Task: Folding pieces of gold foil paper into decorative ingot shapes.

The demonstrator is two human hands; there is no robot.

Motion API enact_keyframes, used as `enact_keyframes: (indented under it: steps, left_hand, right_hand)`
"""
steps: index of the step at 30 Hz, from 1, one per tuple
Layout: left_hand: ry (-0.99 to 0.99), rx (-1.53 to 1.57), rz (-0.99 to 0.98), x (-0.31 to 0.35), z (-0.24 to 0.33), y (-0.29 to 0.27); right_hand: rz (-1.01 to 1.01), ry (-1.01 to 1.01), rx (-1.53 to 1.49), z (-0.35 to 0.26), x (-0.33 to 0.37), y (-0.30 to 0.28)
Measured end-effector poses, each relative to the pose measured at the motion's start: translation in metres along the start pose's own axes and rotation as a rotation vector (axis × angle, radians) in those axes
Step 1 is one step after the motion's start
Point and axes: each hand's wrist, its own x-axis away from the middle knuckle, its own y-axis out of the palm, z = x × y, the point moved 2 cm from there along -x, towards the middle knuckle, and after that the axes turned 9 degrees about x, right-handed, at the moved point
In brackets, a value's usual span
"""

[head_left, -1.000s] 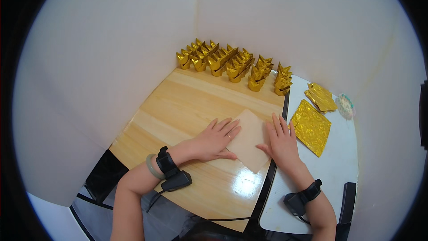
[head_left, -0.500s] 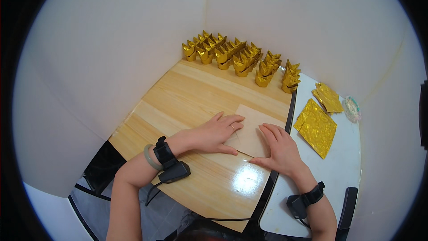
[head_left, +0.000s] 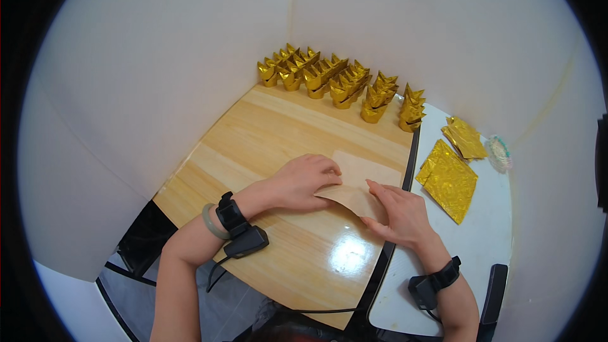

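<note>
A plain beige sheet of paper point(head_left: 354, 197) lies on the wooden tabletop between my hands, its near edge lifted and bowed upward. My left hand point(head_left: 305, 180) is closed at the paper's left side, with the fingers curled over it and the thumb hidden. On the right side, my right hand point(head_left: 403, 216) pinches the near right part of the sheet between thumb and fingers. The far part of the paper still rests on the wood. Both wrists wear black straps with small dark boxes, and a pale bangle circles the left wrist.
Rows of folded gold foil paper ingots point(head_left: 342, 92) stand along the table's far edge. On the white table point(head_left: 437, 247) to the right lie square gold foil sheets point(head_left: 451, 182), more gold pieces point(head_left: 466, 139) and a small round dish point(head_left: 499, 154). Pale walls enclose the sides.
My fingers were resting spread on the flat sheet. Now they have curled round its near edge, and that edge has risen off the tabletop.
</note>
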Motion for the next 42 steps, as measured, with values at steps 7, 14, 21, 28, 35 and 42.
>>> enact_keyframes:
  steps: [7, 14, 21, 28, 35, 42]
  left_hand:
    - [-0.323, 0.270, 0.193, 0.004, -0.006, 0.002]
    - [-0.447, 0.442, 0.227, -0.001, -0.018, 0.003]
    - [-0.601, 0.428, 0.245, 0.002, -0.011, 0.002]
    - [-0.224, -0.055, 0.226, -0.003, 0.002, 0.003]
    - [-0.073, 0.045, -0.179, -0.004, 0.018, 0.034]
    - [-0.115, -0.050, -0.223, -0.005, 0.023, 0.029]
  right_hand:
    - [-0.017, 0.101, -0.221, 0.002, -0.001, 0.000]
    - [0.045, 0.549, -0.499, 0.031, 0.009, 0.035]
    - [-0.018, 0.593, -0.169, 0.012, -0.002, 0.010]
    - [0.059, 0.098, 0.170, 0.010, 0.000, 0.028]
    - [-0.278, -0.102, -0.002, -0.020, -0.008, 0.033]
    - [-0.335, -0.012, 0.104, -0.008, -0.005, 0.031]
